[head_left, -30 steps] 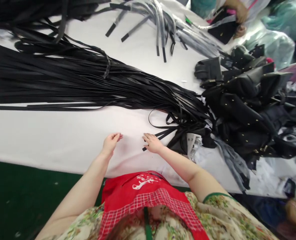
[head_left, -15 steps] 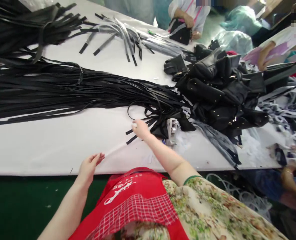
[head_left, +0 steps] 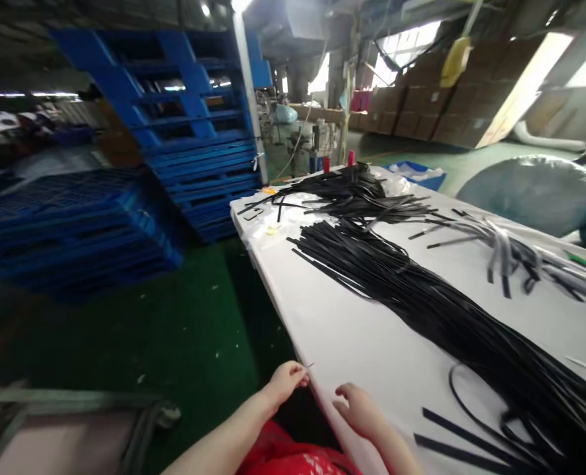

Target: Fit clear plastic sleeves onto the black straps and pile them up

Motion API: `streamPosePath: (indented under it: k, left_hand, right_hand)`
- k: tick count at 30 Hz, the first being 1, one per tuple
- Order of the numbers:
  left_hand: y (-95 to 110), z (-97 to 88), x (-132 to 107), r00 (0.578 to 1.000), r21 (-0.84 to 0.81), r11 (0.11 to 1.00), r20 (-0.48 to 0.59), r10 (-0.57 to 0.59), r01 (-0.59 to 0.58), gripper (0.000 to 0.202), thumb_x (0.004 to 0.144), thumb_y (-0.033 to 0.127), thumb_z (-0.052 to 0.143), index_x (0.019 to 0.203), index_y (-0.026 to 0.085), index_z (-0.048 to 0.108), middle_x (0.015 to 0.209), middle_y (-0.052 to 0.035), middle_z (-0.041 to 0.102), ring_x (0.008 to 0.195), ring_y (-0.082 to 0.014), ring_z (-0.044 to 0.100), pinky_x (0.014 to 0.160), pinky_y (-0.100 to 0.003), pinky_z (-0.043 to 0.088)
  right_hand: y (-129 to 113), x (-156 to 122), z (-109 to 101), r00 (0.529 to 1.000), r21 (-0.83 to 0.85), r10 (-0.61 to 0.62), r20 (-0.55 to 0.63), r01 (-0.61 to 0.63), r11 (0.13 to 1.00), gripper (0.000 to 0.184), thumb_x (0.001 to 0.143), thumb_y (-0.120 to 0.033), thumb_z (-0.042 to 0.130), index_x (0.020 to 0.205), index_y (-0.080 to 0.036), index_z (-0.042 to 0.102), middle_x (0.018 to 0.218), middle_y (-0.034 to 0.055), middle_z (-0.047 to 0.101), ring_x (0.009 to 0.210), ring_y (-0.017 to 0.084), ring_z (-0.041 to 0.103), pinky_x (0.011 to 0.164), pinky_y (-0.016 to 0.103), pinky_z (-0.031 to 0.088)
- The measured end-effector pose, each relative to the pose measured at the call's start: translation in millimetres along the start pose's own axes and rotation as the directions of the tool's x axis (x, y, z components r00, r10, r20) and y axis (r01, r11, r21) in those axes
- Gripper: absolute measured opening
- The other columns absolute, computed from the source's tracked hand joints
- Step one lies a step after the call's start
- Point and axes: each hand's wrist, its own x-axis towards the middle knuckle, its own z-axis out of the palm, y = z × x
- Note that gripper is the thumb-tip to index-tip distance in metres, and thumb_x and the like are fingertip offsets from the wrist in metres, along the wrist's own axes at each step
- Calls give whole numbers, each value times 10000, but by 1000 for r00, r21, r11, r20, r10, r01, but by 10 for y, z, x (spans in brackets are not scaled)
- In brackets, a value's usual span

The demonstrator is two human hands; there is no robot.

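My left hand (head_left: 287, 381) is at the near edge of the white table (head_left: 317, 316), thumb and fingertips pinched together. What they hold, if anything, is too small to make out. A thin dark sliver (head_left: 311, 365) shows right by those fingertips. Over the table's edge, to the right, my right hand (head_left: 356, 404) has its forefinger and thumb apart with nothing visible between them. Further right lie loose ends of black straps (head_left: 451, 422), beyond its reach. A long bundle of black straps (head_left: 396, 284) stretches diagonally across the table.
More black straps (head_left: 352, 191) are heaped at the table's far end, beside clear plastic (head_left: 273, 227). Plastic-wrapped strips (head_left: 501, 237) lie on the right. Blue pallets (head_left: 198, 158) stand stacked beyond the green floor (head_left: 208, 316). A wheeled cart (head_left: 75, 429) is at lower left.
My view has swung left and up toward the table's far end. My right hand has left the strap ends and come close to my left hand at the table edge.
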Motion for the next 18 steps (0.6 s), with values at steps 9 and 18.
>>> streamPosePath:
  k: [9,18]
  left_hand:
    - [90,-2075,736,986,210,975,132,-103,73,270,741,355,637,916,150,631,931,-110,735,1032,-273,680,1039,-464,456]
    - [298,-2079,1428,922,324,935,297,-247,146,115,773,281,613,836,191,652,785,-29,733,1174,-292,616,1133,-473,368]
  right_hand:
    - [-1915,1320,50,989,188,61,136,-86,978,244,759,-314,744,987,-229,728,1075,36,723,1027,202,654,860,253,480]
    - [-859,65,67,741,453,668,-61,-576,681,154,857,-273,677,964,-165,700,1025,43,707,986,196,648,896,324,499]
